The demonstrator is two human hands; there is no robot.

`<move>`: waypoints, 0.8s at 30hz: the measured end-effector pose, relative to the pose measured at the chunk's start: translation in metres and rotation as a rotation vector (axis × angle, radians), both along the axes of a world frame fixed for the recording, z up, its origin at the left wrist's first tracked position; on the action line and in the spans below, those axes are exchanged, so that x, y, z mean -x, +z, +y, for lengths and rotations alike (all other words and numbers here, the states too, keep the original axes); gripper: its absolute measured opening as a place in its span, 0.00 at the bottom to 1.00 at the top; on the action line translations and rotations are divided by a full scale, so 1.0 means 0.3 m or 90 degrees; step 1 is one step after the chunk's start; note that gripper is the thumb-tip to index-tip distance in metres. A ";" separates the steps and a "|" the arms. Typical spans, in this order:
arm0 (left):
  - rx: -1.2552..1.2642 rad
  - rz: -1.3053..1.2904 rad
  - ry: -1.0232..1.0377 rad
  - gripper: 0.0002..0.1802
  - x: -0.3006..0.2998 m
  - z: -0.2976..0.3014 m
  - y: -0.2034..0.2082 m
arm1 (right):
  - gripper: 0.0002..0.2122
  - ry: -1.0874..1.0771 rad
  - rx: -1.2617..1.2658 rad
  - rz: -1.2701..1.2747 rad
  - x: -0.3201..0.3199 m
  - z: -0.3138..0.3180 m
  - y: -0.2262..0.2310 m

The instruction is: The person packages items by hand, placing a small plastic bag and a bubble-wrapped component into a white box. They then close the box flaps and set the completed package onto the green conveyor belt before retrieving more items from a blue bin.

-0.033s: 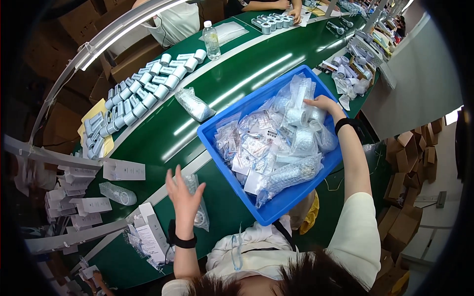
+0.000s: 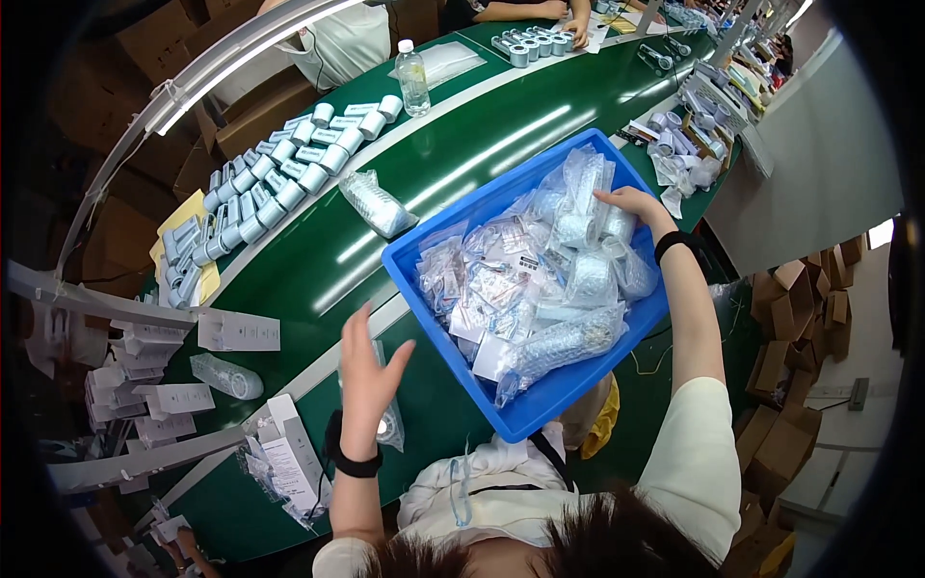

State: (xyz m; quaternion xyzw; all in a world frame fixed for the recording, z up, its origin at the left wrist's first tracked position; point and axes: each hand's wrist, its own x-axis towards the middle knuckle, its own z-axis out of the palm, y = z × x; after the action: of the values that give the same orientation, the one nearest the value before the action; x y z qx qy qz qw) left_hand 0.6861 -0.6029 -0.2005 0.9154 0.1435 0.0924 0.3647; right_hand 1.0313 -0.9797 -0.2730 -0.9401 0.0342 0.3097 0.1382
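Note:
A blue plastic bin sits tilted in front of me, full of clear bags with small parts and several bubble-wrap packages. My right hand reaches over the bin's right side, its fingers closed on a bubble-wrap package that holds a pale cylindrical part. Left of the bin, my left hand is open with fingers and thumb spread, holding nothing. Under and beside it, partly hidden, a bubble-wrap bag lies on the green table. Another bubble-wrap package lies beyond the bin's far left corner.
Rows of grey cylindrical devices stand at the far left, near a clear bottle. White boxes and a wrapped package are at left. A metal frame crosses there. Another person's hand is across the table.
My left hand has shifted a little to the right and away from me, its fingers closer to the bin. My right hand stays almost where it was.

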 end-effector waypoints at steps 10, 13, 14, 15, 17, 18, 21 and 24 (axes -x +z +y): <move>0.212 0.076 -0.084 0.45 -0.830 -0.556 -0.304 | 0.34 -0.058 -0.382 0.240 0.085 0.096 0.024; 0.266 0.112 -0.059 0.47 -0.871 -0.593 -0.343 | 0.30 -0.174 -0.460 0.156 0.087 0.079 -0.040; 0.288 0.132 -0.053 0.48 -0.876 -0.610 -0.343 | 0.28 -0.235 -0.499 0.112 0.088 0.071 -0.058; 0.307 0.154 -0.047 0.48 -0.870 -0.615 -0.336 | 0.28 -0.232 -0.498 0.117 0.099 0.081 -0.059; 0.326 0.173 -0.034 0.48 -0.854 -0.615 -0.328 | 0.25 -0.248 -0.540 0.172 0.116 0.101 -0.031; 0.339 0.162 -0.024 0.48 -0.840 -0.615 -0.328 | 0.24 -0.254 -0.561 0.198 0.126 0.114 -0.013; 0.368 0.139 -0.002 0.48 -0.805 -0.616 -0.319 | 0.25 -0.277 -0.551 0.138 0.184 0.130 0.016; 0.375 0.075 -0.005 0.47 -0.761 -0.623 -0.307 | 0.25 -0.296 -0.567 0.099 0.256 0.119 0.061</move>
State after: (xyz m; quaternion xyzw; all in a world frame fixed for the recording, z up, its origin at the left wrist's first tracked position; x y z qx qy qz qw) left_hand 0.9142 -0.7898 -0.2926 0.7747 0.1815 -0.0077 0.6057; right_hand 0.9544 -0.9440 -0.2546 -0.7315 0.1176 0.3241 0.5882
